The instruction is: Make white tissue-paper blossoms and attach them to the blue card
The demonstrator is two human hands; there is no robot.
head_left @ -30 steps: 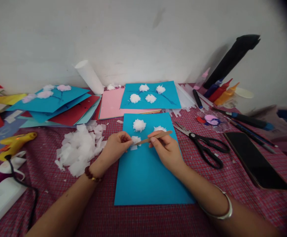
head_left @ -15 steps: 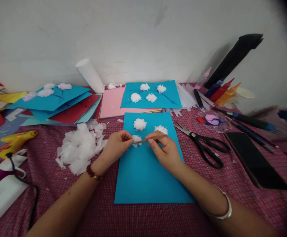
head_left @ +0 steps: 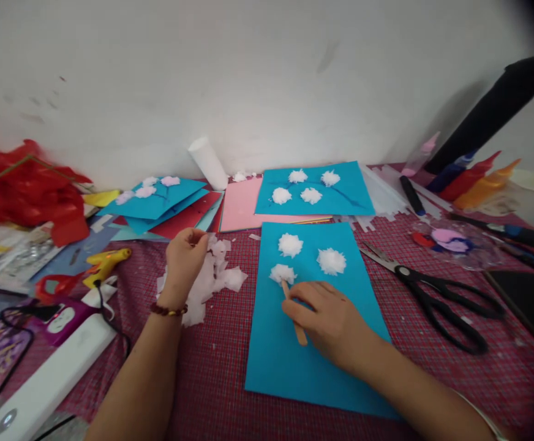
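Note:
My right hand [head_left: 331, 321] grips a flat wooden craft stick [head_left: 300, 334]. Its tip touches a fluffy white paper flower [head_left: 283, 274] on a blue sheet [head_left: 313, 373]. Two more white flowers sit higher on that sheet, one at left [head_left: 290, 245] and one at right [head_left: 332, 261]. Over the pile of white tissue paper pieces [head_left: 205, 291] is my left hand [head_left: 185, 260], its fingers curled and thumb pressed in; whether anything is between the fingertips is hidden.
Black-handled scissors [head_left: 441, 294] lie open right of the sheet. A finished-looking blue card [head_left: 313, 205] with white flowers lies behind. A yellow glue gun [head_left: 108, 263] and white power strip [head_left: 53, 380] are at left, paint bottles [head_left: 482, 180] at back right.
My left hand has left the flower and moved left to the tissue pile. My right hand has turned the stick so its tip rests on the flower. The camera view has swung left.

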